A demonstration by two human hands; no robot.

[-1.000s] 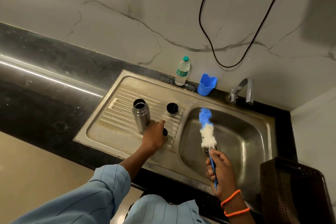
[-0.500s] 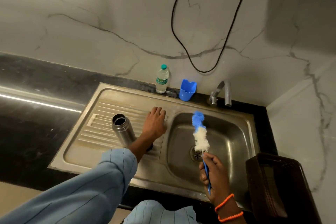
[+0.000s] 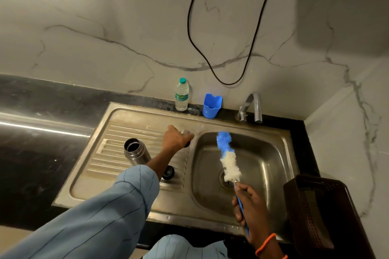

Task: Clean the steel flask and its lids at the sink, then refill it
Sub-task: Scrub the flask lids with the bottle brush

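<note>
The open steel flask (image 3: 135, 151) stands upright on the ribbed drainboard (image 3: 117, 132) of the sink. My left hand (image 3: 176, 139) reaches past it and curls over the steel cup lid (image 3: 187, 132) at the drainboard's right edge; the hand hides most of the lid. A small black inner lid (image 3: 168, 171) lies on the drainboard just under my left forearm. My right hand (image 3: 249, 208) grips the blue handle of a bottle brush (image 3: 228, 157), whose blue and white head points up over the sink basin (image 3: 263, 153).
A tap (image 3: 253, 107) stands behind the basin. A plastic water bottle (image 3: 181, 94) and a blue holder (image 3: 212, 105) sit at the sink's back edge. A dark brown basket (image 3: 324, 212) stands at the right. Black cable hangs on the wall; black counter lies left.
My left hand moved from the small black lid near the flask up and right to the steel cup lid and closed over it. The right hand still holds the brush over the basin.
</note>
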